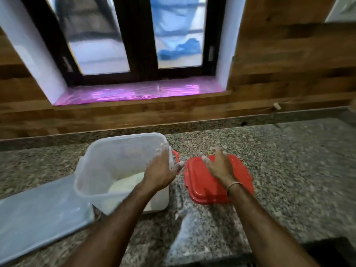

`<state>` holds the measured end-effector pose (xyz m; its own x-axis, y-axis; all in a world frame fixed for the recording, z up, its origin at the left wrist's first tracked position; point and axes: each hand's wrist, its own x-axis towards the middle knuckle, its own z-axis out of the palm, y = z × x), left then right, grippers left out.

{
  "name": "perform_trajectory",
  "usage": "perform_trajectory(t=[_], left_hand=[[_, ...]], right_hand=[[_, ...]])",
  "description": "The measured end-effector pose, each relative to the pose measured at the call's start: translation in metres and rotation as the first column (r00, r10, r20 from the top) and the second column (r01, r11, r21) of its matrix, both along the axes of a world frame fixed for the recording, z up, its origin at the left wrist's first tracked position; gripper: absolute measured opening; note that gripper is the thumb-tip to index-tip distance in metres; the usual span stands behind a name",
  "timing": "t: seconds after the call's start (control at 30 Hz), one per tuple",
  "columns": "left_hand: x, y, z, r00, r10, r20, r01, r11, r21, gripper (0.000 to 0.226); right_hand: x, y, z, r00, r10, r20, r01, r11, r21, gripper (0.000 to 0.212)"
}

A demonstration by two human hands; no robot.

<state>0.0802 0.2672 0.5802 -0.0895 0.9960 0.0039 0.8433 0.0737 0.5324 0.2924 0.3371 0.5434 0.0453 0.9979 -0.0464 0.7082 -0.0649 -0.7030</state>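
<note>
The step in hand looks like closing up: getting the lid (204, 187) back onto the tub (107, 160).

The tub stands open on the bench (289, 160), tilted a little toward 9 o'clock, with a heap of flour (127, 183) in its bottom. The lid lies flat on the bench just at 3 o'clock of the tub, apart from it by a narrow gap.

The left hand (161, 174) is spread wide, fingers straight, and lies against the tub's 3 o'clock wall up to the rim; it grips nothing. The right hand (219, 168) is also spread wide, palm down on the lid's 12 o'clock half, fingertips reaching past its far edge. It presses or rests there and has no pinch on the lid yet. Both hands are blurred, so finer contact cannot be told.

The next move likely calls for the right hand to curl over the lid's edge, lift it and carry it toward 9 o'clock above the rim, corners matched, while the left hand steadies the tilted tub. A red clip (176, 156) at the tub's 3 o'clock rim sits between the two hands.

A grey tray (38, 209) lies at 8 o'clock of the tub.
</note>
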Motion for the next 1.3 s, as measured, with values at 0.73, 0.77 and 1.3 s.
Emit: perform_trajectory(t=[0.73, 0.77, 1.3], left_hand=[[0.019, 0.020, -0.010, 0.995, 0.098, -0.020, -0.099, 0.995, -0.011, 0.091], [0.018, 0.020, -0.010, 0.995, 0.094, -0.015, -0.094, 0.995, -0.012, 0.093], [0.000, 0.016, 0.061, 0.713, 0.166, 0.681, -0.307, 0.947, 0.092, 0.108]], right_hand=[[0.086, 0.047, -0.128, 0.829, -0.421, -0.368, 0.234, 0.859, -0.456, 0.076], [0.089, 0.045, -0.123, 0.759, -0.443, -0.477, 0.190, 0.851, -0.489, 0.069], [0.079, 0.028, 0.048, 0.391, -0.135, -0.910, -0.137, 0.969, -0.203, 0.044]])
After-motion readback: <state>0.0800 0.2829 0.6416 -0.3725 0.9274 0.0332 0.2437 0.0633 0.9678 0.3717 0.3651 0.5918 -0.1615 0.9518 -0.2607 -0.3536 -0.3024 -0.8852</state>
